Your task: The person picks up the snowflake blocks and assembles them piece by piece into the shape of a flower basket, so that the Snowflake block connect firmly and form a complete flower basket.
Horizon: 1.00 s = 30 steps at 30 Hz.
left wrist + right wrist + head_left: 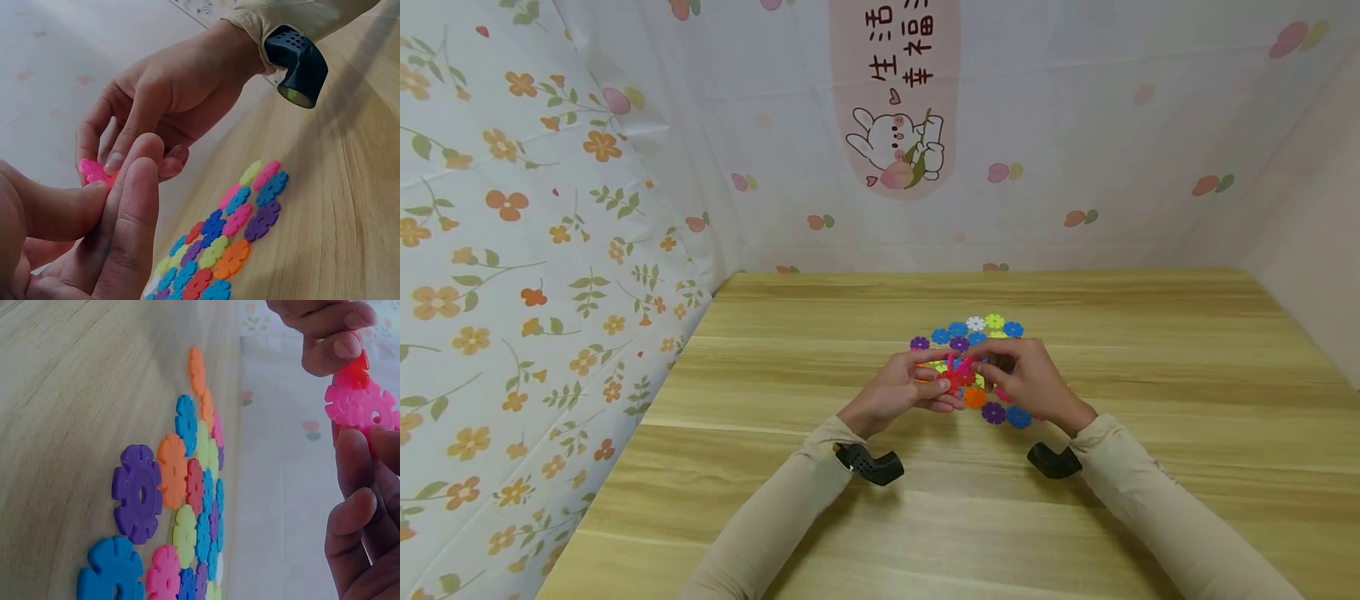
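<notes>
Over the table my two hands meet at a pair of small plastic flower-shaped discs. My left hand pinches a red flower disc between thumb and fingers. With thumb and fingertips my right hand grips a pink flower disc. The pink disc's edge meets the red one at an angle, their notched rims together in the right wrist view. In the left wrist view my left fingers hide most of the red disc, and only part of the pink one shows beside the thumb.
Several flower discs in blue, purple, orange, yellow, white and pink lie flat beneath and behind the hands, among them a purple disc and an orange disc. They rest on a wood-grain table. Patterned cloth hangs behind and at the left.
</notes>
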Tool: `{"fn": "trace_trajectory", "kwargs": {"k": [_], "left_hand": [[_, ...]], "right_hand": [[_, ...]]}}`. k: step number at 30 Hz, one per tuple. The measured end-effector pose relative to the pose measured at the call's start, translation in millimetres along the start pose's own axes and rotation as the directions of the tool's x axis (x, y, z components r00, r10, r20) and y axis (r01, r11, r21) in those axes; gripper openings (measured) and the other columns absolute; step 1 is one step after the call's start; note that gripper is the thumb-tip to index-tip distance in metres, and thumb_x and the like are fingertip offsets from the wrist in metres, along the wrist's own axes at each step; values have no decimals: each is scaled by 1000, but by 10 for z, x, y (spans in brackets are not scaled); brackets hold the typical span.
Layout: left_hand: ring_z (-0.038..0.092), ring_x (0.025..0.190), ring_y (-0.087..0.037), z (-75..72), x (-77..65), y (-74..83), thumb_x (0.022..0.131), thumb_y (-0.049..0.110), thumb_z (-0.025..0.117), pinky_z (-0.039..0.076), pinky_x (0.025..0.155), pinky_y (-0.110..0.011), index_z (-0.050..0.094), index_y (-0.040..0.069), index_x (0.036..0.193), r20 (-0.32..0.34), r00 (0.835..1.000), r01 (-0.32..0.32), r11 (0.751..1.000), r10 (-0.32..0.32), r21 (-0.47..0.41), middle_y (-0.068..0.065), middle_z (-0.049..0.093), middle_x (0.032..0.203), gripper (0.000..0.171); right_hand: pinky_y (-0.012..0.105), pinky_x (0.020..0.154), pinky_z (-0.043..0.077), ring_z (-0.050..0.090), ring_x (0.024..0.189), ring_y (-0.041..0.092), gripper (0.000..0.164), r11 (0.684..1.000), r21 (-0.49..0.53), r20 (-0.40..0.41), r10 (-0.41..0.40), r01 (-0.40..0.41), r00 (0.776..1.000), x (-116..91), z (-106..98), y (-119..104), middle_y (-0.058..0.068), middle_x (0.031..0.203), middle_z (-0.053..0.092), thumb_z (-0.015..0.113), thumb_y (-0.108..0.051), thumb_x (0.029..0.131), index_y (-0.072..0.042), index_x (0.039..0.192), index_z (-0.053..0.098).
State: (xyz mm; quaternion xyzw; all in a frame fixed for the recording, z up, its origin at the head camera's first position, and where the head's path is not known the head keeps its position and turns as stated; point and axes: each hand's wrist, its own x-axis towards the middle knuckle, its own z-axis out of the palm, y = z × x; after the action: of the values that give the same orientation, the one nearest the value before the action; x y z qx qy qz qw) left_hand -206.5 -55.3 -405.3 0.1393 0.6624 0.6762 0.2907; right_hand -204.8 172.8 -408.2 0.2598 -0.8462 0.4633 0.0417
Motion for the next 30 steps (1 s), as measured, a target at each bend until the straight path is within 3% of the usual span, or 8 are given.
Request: {"fn": "trace_trajectory", "kwargs": {"k": [5,9,15,18,22,26,30], "left_hand": [[77,92,-31,17,3,10,101,-1,52,60,88,-40,44,12,151,-4,1000,13,1000,-13,-5,-35,66,118,52],[78,84,-24,42,11,7,100,-2,53,62,83,-36,44,10,150,-26,1000,16,1000,-16,-21,-31,71,108,52],[74,73,-16,85,42,8,98,-3,56,62,83,-38,44,6,151,-56,998,-2,1000,1,-21,-8,71,77,55],[75,74,-17,70,50,-2,99,-3,55,61,84,-39,44,7,150,-49,999,16,1000,-18,-22,-19,72,86,54],[77,85,-26,17,44,-23,101,-1,52,61,86,-39,44,12,148,6,999,48,998,-48,-26,-34,68,113,50],[75,99,-35,-22,30,-35,102,1,51,60,89,-40,43,13,146,61,997,46,999,-45,-13,-34,61,122,46],[74,103,-35,-34,13,-44,102,2,51,60,89,-38,37,8,148,55,998,44,999,-43,-15,-27,49,142,48]], "right_hand": [[24,46,47,61,54,26,16,1000,8,1,-27,27,1000,-11,4,-9,7,66,68,68,3,91,-6,102,76],[24,45,47,59,51,18,19,998,-12,-21,-65,65,998,-20,29,-23,5,63,67,68,6,90,-5,103,76],[23,42,43,51,47,2,20,995,-37,-62,-90,88,994,-29,68,-78,2,58,63,68,7,90,-5,102,77],[23,45,47,55,48,7,20,996,-46,-39,-81,79,996,-26,68,-89,8,63,67,67,8,90,-4,103,77],[21,53,53,65,55,16,18,996,-72,36,-42,45,998,-19,37,-65,13,75,73,66,5,91,-2,105,75],[22,55,55,68,60,22,17,996,-90,56,6,-1,998,-27,-34,-16,14,84,76,66,0,94,-3,108,74],[21,59,56,68,63,23,17,993,-119,41,7,-2,999,-43,-99,15,15,93,76,65,-2,95,-2,110,74]]}}
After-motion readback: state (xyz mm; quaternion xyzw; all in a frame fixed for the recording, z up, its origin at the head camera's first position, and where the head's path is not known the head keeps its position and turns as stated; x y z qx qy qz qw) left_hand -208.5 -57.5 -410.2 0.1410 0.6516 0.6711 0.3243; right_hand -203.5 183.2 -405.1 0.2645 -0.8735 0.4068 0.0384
